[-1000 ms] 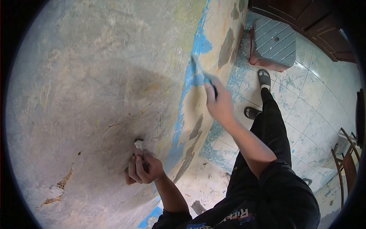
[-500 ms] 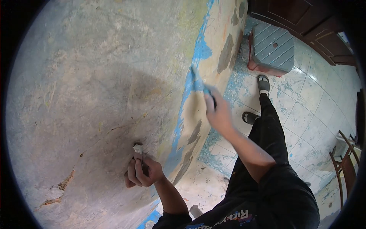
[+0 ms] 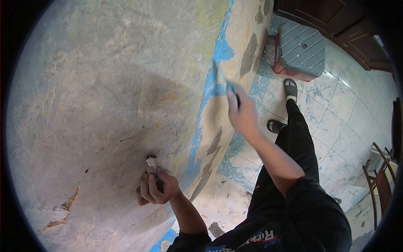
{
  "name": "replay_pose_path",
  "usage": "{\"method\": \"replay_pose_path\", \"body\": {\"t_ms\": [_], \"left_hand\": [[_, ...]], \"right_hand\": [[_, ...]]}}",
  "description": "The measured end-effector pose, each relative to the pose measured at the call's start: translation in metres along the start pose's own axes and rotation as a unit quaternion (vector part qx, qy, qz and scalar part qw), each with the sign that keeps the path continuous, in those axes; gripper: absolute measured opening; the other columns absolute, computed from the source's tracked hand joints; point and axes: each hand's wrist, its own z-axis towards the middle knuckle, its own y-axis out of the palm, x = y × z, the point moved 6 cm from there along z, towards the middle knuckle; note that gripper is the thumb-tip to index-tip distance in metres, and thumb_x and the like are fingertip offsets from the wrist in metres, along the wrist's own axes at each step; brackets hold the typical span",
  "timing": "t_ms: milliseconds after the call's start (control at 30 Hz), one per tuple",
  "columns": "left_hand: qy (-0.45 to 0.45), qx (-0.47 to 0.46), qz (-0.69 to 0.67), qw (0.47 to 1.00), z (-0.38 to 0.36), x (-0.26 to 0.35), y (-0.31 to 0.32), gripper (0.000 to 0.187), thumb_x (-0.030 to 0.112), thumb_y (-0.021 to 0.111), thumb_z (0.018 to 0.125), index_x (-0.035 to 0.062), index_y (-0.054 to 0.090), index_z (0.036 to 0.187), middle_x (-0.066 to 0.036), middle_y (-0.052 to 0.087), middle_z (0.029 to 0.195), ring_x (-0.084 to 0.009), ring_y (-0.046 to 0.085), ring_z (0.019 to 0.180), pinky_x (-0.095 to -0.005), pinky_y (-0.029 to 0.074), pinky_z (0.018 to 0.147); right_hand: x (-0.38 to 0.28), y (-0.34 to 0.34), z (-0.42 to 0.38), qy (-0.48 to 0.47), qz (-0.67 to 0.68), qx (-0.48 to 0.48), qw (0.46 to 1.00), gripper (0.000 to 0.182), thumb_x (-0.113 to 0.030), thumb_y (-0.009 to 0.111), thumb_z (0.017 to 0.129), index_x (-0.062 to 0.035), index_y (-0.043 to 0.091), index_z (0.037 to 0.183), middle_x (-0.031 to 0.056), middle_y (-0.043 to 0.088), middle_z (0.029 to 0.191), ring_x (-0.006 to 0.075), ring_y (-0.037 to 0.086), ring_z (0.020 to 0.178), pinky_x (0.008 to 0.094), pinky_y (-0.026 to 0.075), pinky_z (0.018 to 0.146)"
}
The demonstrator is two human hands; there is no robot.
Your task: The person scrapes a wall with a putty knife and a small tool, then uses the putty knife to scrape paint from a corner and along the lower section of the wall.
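My right hand is closed round the handle of a scraper. The scraper is smeared by motion, and its blade end lies at the strip of blue paint on the wall. Lower down, my left hand rests close to the wall with its fingers curled. Between those fingers sticks out a small piece with a whitish, lumpy tip; its exact kind is not clear. A dark spot shows on the wall just beyond that tip.
A grey step stool with red sides stands on the tiled floor, which is littered with blue paint flakes. Brown wooden doors are behind it. A wooden chair stands at right. The wall has a broken crack at lower left.
My right hand and the scraper have moved slightly up along the blue strip. My left hand has stayed nearly in place.
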Motion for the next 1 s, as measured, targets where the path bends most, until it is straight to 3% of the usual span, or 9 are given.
{"method": "replay_pose_path", "body": {"t_ms": [67,233,467,600,700,800,900,1000], "left_hand": [[0.003,0.002,0.008,1.000,0.000,0.000,-0.002,0.028,0.009,0.088,0.076,0.0099,0.071,0.098,-0.001,0.070,0.102,-0.0237,0.050,0.104,-0.0376,0.042,0.082],[-0.021,0.021,0.003,1.000,0.005,0.005,0.004,0.027,0.004,0.084,0.074,0.0144,0.069,0.094,-0.001,0.070,0.098,-0.0237,0.050,0.100,-0.0380,0.037,0.083],[-0.018,0.020,0.011,1.000,0.004,0.005,0.003,0.027,0.005,0.085,0.074,0.0158,0.069,0.093,0.001,0.069,0.098,-0.0231,0.052,0.099,-0.0386,0.036,0.084],[-0.004,-0.004,0.026,1.000,0.010,0.009,0.003,0.026,0.008,0.086,0.077,0.0130,0.069,0.096,0.000,0.070,0.100,-0.0230,0.054,0.102,-0.0395,0.038,0.087],[-0.012,-0.023,0.032,0.999,0.016,0.011,0.003,0.024,0.009,0.085,0.078,0.0147,0.069,0.094,0.001,0.070,0.097,-0.0205,0.060,0.094,-0.0389,0.037,0.086],[-0.013,-0.054,0.021,0.998,0.015,0.009,0.000,0.021,0.009,0.083,0.080,0.0159,0.068,0.093,0.003,0.070,0.094,-0.0182,0.063,0.087,-0.0381,0.035,0.085],[-0.054,-0.068,-0.007,0.996,0.012,0.005,0.000,0.023,0.011,0.079,0.080,0.0268,0.067,0.091,0.010,0.068,0.098,-0.0189,0.054,0.095,-0.0401,0.031,0.088],[-0.073,-0.080,-0.027,0.994,0.017,0.005,0.001,0.020,0.013,0.078,0.082,0.0297,0.069,0.089,0.012,0.069,0.099,-0.0184,0.053,0.094,-0.0403,0.030,0.089]], "right_hand": [[-0.011,-0.005,0.025,0.026,0.012,-0.001,1.000,0.038,-0.019,0.055,0.102,-0.0095,0.058,0.138,0.0243,0.065,0.079,0.0426,0.066,0.070,0.0450,0.050,0.064],[0.001,0.003,-0.017,-0.059,-0.008,0.016,0.998,0.033,-0.018,0.055,0.103,-0.0078,0.058,0.134,0.0230,0.064,0.076,0.0419,0.066,0.068,0.0464,0.050,0.062],[-0.005,-0.002,0.031,-0.001,-0.013,0.013,1.000,0.032,-0.017,0.052,0.104,-0.0070,0.057,0.134,0.0236,0.066,0.079,0.0429,0.067,0.072,0.0478,0.050,0.064],[0.002,0.012,-0.031,-0.006,-0.019,-0.036,0.999,0.035,-0.017,0.052,0.104,-0.0071,0.055,0.138,0.0254,0.066,0.086,0.0426,0.068,0.077,0.0472,0.051,0.067],[-0.003,0.019,-0.068,-0.062,0.032,-0.038,0.997,0.037,-0.017,0.052,0.104,-0.0077,0.054,0.140,0.0268,0.066,0.091,0.0436,0.068,0.081,0.0477,0.051,0.069],[-0.006,0.010,-0.043,-0.035,-0.006,-0.002,0.999,0.037,-0.017,0.051,0.104,-0.0078,0.055,0.140,0.0276,0.067,0.098,0.0446,0.068,0.086,0.0464,0.052,0.073],[-0.016,0.003,0.012,-0.029,-0.023,-0.006,0.999,0.041,-0.019,0.048,0.105,-0.0097,0.049,0.145,0.0302,0.067,0.108,0.0475,0.067,0.097,0.0482,0.053,0.082],[-0.010,0.012,0.036,-0.061,-0.028,-0.001,0.998,0.047,-0.022,0.047,0.106,-0.0121,0.040,0.151,0.0329,0.065,0.117,0.0510,0.064,0.107,0.0519,0.052,0.090]]}}
